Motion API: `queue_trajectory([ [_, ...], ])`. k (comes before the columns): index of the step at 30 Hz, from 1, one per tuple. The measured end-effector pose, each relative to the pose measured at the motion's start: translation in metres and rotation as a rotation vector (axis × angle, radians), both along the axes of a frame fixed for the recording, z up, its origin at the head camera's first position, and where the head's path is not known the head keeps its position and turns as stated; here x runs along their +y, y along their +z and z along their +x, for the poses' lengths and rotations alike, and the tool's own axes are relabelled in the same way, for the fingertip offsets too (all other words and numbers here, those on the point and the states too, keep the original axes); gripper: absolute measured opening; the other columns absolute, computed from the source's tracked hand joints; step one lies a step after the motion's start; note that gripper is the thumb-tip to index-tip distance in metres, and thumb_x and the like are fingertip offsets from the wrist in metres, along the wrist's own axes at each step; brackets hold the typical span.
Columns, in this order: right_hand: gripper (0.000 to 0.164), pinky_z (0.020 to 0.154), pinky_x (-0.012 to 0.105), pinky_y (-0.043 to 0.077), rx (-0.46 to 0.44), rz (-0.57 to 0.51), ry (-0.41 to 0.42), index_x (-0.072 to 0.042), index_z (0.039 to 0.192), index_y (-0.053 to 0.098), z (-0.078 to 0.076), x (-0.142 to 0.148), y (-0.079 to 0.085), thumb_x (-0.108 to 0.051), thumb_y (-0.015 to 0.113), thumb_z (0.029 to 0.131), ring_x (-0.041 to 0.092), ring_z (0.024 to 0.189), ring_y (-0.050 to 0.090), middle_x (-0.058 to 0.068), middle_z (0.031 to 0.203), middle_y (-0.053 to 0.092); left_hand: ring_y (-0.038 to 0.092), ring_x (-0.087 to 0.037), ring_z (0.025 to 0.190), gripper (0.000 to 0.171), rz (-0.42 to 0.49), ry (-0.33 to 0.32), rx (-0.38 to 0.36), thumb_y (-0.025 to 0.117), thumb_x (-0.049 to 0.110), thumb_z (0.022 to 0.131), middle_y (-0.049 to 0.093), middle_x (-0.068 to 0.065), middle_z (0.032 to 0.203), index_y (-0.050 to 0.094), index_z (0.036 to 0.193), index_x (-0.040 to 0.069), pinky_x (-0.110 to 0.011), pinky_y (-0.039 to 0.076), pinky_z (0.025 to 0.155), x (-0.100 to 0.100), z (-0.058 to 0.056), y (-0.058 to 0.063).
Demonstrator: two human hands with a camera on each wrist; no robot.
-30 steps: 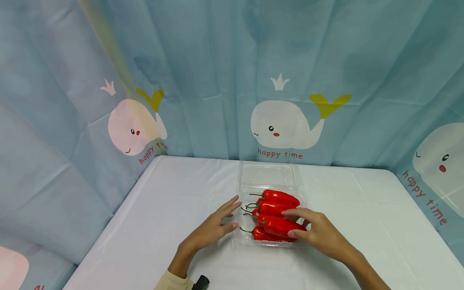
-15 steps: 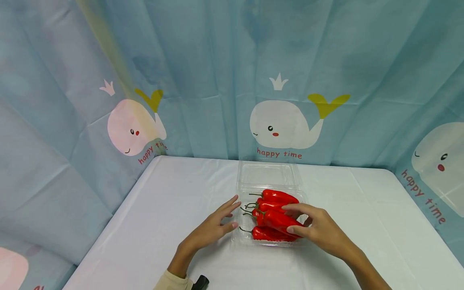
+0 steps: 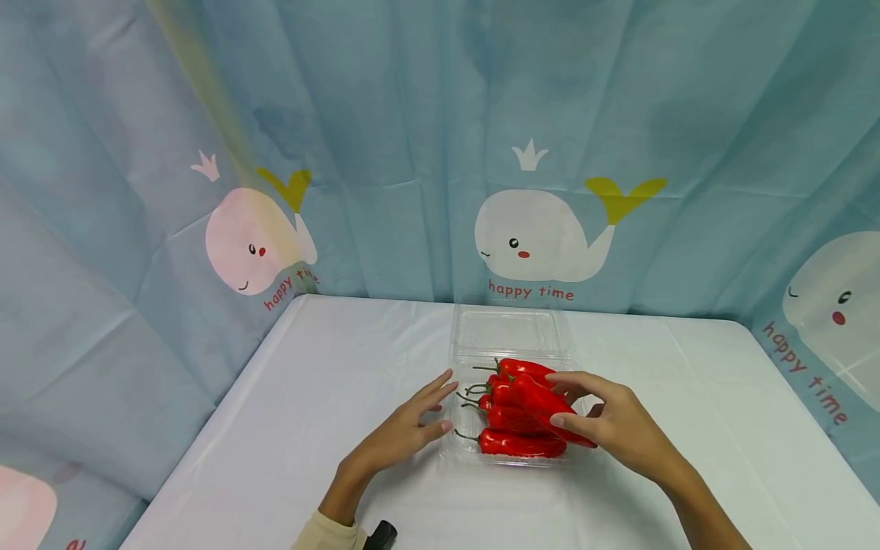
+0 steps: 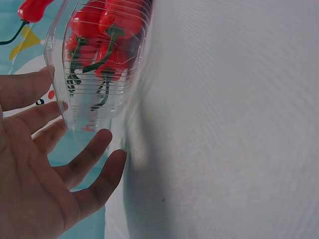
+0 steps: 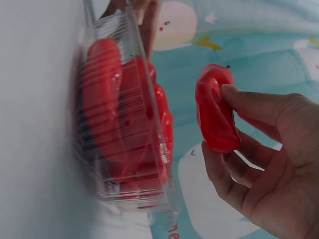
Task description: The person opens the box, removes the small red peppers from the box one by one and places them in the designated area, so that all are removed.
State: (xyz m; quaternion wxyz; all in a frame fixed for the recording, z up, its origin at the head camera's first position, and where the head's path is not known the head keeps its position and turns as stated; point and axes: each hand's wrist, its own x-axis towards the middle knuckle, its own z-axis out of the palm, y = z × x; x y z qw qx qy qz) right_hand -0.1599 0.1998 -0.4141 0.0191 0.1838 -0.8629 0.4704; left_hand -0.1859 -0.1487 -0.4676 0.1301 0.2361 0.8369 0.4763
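Observation:
My right hand (image 3: 615, 420) pinches a red chili pepper (image 5: 214, 109) between thumb and fingers, raised over a clear plastic clamshell box (image 3: 505, 461). In the right wrist view this pepper hangs apart from the box wall. Several more red peppers with green stems lie in the box, such as the front pepper (image 3: 519, 443), stems pointing left. My left hand (image 3: 402, 428) is spread at the box's left side. In the left wrist view its fingertips (image 4: 47, 74) are right at the box rim, and the fingers are mostly straight, holding nothing.
The box's clear lid (image 3: 509, 332) lies folded back behind it. A white cloth (image 3: 330, 367) covers the table. A blue curtain (image 3: 385, 153) with whale prints rises at the back and sides. A small black object (image 3: 382, 535) sits by the left sleeve.
My right hand has lifted the pepper up off the pile, its stem end swinging upward and away. More of the front pepper now shows. The left hand has stayed in place.

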Motion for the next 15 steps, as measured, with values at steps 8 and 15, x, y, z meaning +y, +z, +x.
queue_trajectory([
  [8, 0.047, 0.072, 0.030, 0.060, 0.009, -0.004, -0.093, -0.020, 0.137, 0.069, -0.004, 0.005, 0.012, -0.025, 0.084, 0.093, 0.015, 0.100, 0.068, -0.001, 0.112, 0.075, 0.054, -0.041, 0.139, 0.063, -0.013, 0.001, 0.002, 0.062, 0.021, 0.108, 0.018, -0.004, 0.178, 0.039, 0.165, 0.012, -0.064, 0.047, 0.110, 0.000, -0.001, 0.000],
  [15, 0.049, 0.073, 0.034, 0.063, -0.006, -0.043, -0.156, -0.014, 0.142, 0.065, -0.007, 0.010, 0.024, -0.026, 0.080, 0.097, 0.027, 0.105, 0.067, 0.008, 0.120, 0.073, 0.054, -0.041, 0.140, 0.063, -0.006, -0.001, -0.006, 0.062, 0.020, 0.108, 0.018, -0.004, 0.178, 0.039, 0.165, 0.012, -0.065, 0.047, 0.111, 0.000, 0.000, 0.001],
])
